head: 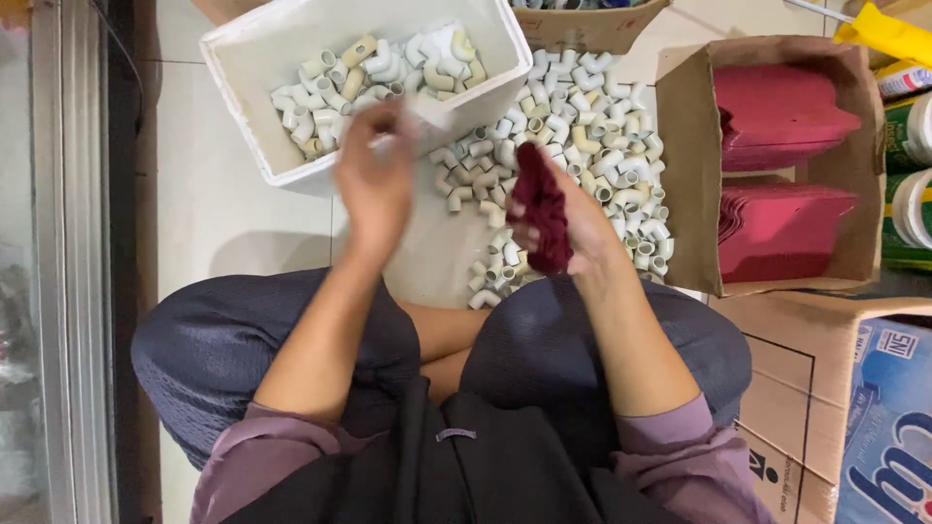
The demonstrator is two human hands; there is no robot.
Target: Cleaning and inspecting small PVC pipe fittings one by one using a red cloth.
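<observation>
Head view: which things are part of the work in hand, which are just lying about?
In use:
left hand, blurred, over the white box
right hand holding dark red cloth
pile of white pipe elbows

Lying about:
cardboard box of red sheets
yellow tool

rag (542, 209): dark maroon, plain, held in right hand (573, 228). elbows (582, 126): white to cream, few tan or yellowed, heaped on floor. tub (252, 58): white, same pale elbows inside. left hand (374, 184) over tub rim, blurred pale piece at fingertips. floor (223, 213): off-white tile. box (684, 146): brown card, holds red-pink stacked sheets (777, 116). trousers (223, 349): slate blue-grey, fine texture. sleeves (248, 456): dusty mauve. carton (888, 427): blue and white print.
</observation>
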